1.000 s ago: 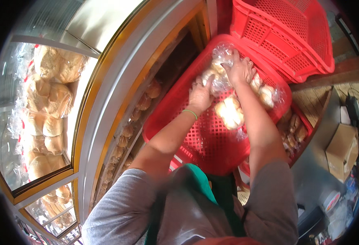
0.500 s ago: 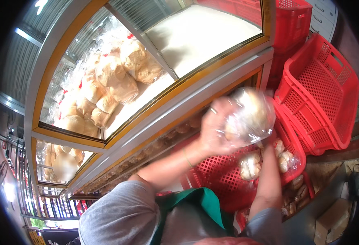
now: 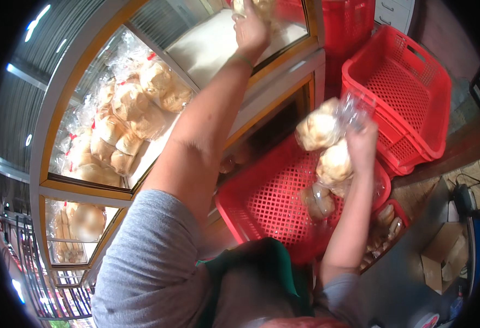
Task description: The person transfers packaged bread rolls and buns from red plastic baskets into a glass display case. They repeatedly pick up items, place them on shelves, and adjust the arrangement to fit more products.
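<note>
Far ahead, my left hand (image 3: pixel 251 34) is closed on a clear bag of bread (image 3: pixel 257 7), partly cut off by the upper edge of the view. That hand is over the white shelf (image 3: pixel 210 57) of a glass display case. Lower right, my right hand (image 3: pixel 363 139) is closed around the gathered plastic neck of a bag of buns (image 3: pixel 317 128). Another bag of buns (image 3: pixel 335 163) hangs just below it; whether the same hand holds this one I cannot tell. Both are above a red plastic crate (image 3: pixel 273 202), where one more bag of bread (image 3: pixel 319 201) lies.
Bagged bread (image 3: pixel 136 106) with red ties is piled in the case's left section. Red crates (image 3: pixel 409 98) stand stacked at the right. A low red tray of bread (image 3: pixel 385 229) sits beside my right forearm. An open cardboard box (image 3: pixel 442 254) lies on a dark surface.
My left hand has gone up and away from the red crate to the case shelf, carrying a bag of bread. My right hand has risen out of the crate with bagged buns.
</note>
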Action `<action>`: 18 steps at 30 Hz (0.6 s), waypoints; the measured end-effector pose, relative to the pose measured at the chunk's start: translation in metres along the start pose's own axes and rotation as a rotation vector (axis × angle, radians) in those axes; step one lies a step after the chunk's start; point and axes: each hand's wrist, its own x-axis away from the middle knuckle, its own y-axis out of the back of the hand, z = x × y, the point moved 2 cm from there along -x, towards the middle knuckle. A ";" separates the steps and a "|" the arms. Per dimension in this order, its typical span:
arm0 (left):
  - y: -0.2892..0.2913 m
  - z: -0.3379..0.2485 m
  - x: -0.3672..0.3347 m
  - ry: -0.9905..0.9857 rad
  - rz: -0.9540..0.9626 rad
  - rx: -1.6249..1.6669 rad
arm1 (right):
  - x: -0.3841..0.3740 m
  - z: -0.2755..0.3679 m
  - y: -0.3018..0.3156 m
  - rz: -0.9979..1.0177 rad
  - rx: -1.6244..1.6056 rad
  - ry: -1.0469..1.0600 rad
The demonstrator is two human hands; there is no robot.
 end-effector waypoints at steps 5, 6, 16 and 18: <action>0.045 -0.046 0.004 -0.183 -0.057 0.092 | -0.043 0.084 0.005 0.020 -0.222 0.249; 0.081 -0.086 0.017 -0.123 0.075 0.367 | -0.050 0.098 0.009 0.002 -0.304 0.323; 0.159 -0.089 0.102 -0.251 -0.203 0.495 | -0.135 0.138 -0.124 0.480 -0.312 0.529; 0.142 -0.077 0.106 0.049 -0.087 0.341 | -0.154 0.100 -0.144 0.490 0.001 0.548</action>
